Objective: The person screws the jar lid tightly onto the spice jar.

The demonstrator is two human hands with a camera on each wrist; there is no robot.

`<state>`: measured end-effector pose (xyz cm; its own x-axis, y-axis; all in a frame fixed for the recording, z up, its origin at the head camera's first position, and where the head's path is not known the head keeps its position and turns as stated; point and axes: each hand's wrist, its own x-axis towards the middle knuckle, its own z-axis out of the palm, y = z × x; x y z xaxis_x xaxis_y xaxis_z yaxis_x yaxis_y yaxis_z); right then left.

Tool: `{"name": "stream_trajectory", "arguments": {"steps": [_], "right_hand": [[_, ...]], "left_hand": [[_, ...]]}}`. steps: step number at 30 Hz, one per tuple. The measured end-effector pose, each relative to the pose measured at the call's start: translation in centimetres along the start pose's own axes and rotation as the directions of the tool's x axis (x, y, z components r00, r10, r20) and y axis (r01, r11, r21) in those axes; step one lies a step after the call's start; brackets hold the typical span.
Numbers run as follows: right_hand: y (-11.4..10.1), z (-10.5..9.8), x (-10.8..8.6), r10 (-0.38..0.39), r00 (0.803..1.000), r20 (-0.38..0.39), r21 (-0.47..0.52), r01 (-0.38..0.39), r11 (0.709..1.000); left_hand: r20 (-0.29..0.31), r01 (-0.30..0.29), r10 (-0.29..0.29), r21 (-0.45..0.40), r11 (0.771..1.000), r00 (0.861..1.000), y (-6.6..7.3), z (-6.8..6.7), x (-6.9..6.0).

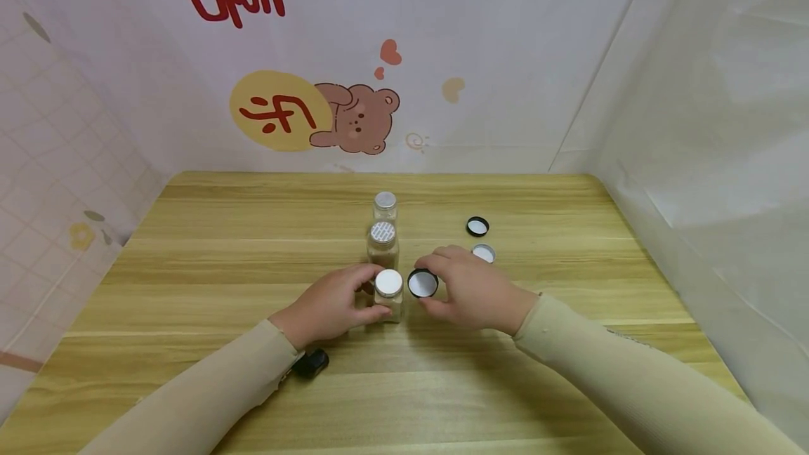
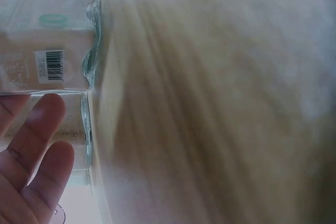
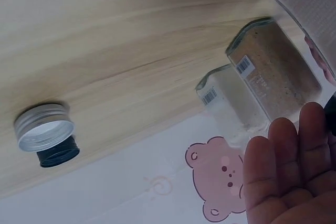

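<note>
My left hand point(image 1: 325, 306) holds the nearest glass jar point(image 1: 390, 306), thumb and fingers on either side of it. The jar stands upright and has a round white top; in the left wrist view its glass side point(image 2: 68, 43) shows a barcode. Just right of it, my right hand point(image 1: 477, 290) pinches a black-rimmed lid point(image 1: 423, 284) between thumb and fingers, white inside showing. The lid and jar are slightly apart. In a row behind stand a jar of brown powder point(image 1: 383, 256) with a patterned white top and a smaller jar point(image 1: 385, 206) with a pale top.
A black lid point(image 1: 477, 227) and a silver lid point(image 1: 483, 253) lie on the wooden table point(image 1: 253, 230), beyond my right hand. A small black object point(image 1: 312, 363) is by my left sleeve. A printed white sheet point(image 1: 493, 34) hangs behind the table.
</note>
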<state>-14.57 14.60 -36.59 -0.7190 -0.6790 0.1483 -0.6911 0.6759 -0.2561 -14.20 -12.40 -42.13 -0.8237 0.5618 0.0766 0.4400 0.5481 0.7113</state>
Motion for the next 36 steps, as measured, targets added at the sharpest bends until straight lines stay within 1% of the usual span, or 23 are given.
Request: {"name": "stream_trajectory", "arguments": {"steps": [11,25,30,36], "right_hand": [[-0.55,-0.02,0.32,0.001,1.000,0.008,0.002,-0.001,1.000],[-0.51,0.23,0.39,-0.006,1.000,-0.011,0.015,0.006,1.000],[-0.48,0.20,0.42,0.002,1.000,-0.009,0.025,-0.002,1.000],[-0.51,-0.01,0.54,-0.008,1.000,-0.011,0.042,0.009,0.999]], "left_hand": [[-0.006,0.002,-0.002,0.013,1.000,1.000,-0.17,0.11,0.02],[0.000,0.010,-0.010,-0.007,1.000,1.000,-0.10,0.12,0.07],[0.001,0.011,-0.011,-0.016,1.000,1.000,-0.03,0.05,0.08],[-0.002,0.007,-0.007,-0.019,1.000,1.000,-0.01,0.07,0.15]]}}
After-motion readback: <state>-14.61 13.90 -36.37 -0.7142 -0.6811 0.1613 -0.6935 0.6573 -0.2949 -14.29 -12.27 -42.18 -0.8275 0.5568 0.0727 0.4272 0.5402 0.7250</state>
